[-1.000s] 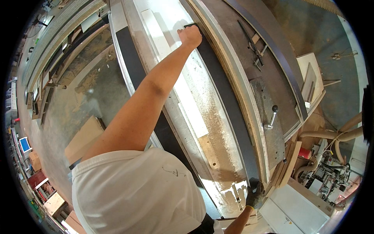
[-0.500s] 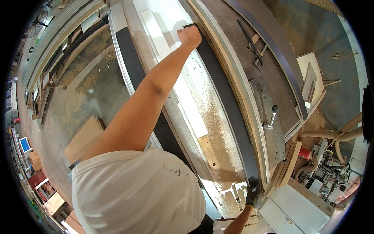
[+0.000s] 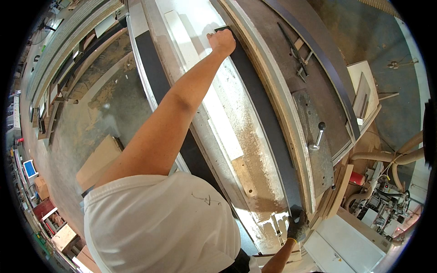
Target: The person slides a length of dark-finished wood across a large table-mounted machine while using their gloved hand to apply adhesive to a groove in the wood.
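The left hand (image 3: pixel 221 42), bare, is stretched out to the far end of a long dark strip (image 3: pixel 259 95), its fingers curled closed on it, with a little of the strip's end showing past the knuckles. The right hand (image 3: pixel 297 226), in a dark glove with a yellow cuff edge, is at the strip's near end; how tightly its fingers are bent, and whether they grip, I cannot tell. The strip runs lengthwise between a pale bed (image 3: pixel 261 182) dusted with brown sawdust on its left and a wood-edged rail (image 3: pixel 273 91) on its right. Lying along the bed is a narrow white board (image 3: pixel 223 129), with a tan wooden piece (image 3: pixel 243 177) at its near end. Right of the rail are a metal lever with a black ball knob (image 3: pixel 317 136) and, farther away, a dark bar clamp (image 3: pixel 296 54). A white cabinet (image 3: pixel 341 245) stands near, on the right.
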Motion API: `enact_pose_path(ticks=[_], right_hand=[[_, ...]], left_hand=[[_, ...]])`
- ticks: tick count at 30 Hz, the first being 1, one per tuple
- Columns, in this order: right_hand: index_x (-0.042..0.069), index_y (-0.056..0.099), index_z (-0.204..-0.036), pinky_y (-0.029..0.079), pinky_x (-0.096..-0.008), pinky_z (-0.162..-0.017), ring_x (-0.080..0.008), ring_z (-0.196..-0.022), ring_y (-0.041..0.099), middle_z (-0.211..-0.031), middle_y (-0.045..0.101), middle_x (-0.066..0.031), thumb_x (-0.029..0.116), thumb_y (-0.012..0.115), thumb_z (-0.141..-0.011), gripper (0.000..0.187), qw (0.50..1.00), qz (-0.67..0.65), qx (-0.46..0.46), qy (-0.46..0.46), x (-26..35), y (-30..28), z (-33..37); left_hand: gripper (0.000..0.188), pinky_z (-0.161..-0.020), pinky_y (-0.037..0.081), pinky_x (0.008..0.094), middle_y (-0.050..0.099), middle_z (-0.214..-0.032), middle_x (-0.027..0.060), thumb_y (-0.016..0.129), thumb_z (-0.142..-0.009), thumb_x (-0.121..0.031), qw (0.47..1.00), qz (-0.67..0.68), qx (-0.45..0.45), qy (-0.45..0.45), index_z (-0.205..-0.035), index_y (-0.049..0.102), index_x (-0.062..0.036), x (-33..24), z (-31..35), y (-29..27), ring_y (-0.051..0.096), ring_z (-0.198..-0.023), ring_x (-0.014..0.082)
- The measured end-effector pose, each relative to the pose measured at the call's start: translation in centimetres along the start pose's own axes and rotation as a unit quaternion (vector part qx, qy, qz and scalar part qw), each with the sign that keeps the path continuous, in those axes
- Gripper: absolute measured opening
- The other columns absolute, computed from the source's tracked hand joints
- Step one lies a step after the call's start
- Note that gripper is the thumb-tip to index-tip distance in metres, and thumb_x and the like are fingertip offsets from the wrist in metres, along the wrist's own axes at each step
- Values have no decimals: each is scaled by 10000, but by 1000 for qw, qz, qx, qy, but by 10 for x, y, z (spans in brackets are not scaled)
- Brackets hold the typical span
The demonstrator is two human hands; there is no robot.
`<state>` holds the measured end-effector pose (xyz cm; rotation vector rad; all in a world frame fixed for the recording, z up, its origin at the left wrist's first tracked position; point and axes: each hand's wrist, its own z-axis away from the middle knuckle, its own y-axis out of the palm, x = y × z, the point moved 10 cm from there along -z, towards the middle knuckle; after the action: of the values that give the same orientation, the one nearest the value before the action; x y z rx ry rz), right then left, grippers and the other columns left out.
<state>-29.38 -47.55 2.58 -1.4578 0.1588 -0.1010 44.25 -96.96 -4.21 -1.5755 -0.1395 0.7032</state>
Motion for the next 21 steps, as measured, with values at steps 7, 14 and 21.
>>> enact_pose_path(ticks=[7, 14, 21], right_hand=[[72, 629, -1304, 449, -508, -1030, -398, -1191, 589, -1295, 656, -167, 236, 910, -591, 784, 1000, -7, 8, 1, 0, 3, -3], [61, 635, -1300, 450, -492, -1037, -391, -1201, 591, -1300, 657, -168, 242, 911, -591, 782, 1000, 0, 11, 3, -2, 8, -2], [66, 645, -1292, 460, -477, -1033, -372, -1208, 599, -1295, 660, -168, 243, 914, -596, 767, 999, 21, 19, 14, 1, 8, -4]], left_hand=[[310, -1072, 432, 488, 751, -1076, 174, 733, -884, -370, 1000, -20, -20, 6, -997, 762, -82, 0, 0, -1, 716, -1054, 326], [308, -1023, 456, 457, 757, -1055, 162, 731, -886, -375, 1000, -11, 1, 5, -990, 762, -87, -1, 0, 0, 717, -1052, 312], [291, -992, 460, 438, 759, -1042, 157, 730, -889, -372, 1000, -17, 1, 4, -971, 762, -95, -1, 1, -2, 718, -1038, 304]])
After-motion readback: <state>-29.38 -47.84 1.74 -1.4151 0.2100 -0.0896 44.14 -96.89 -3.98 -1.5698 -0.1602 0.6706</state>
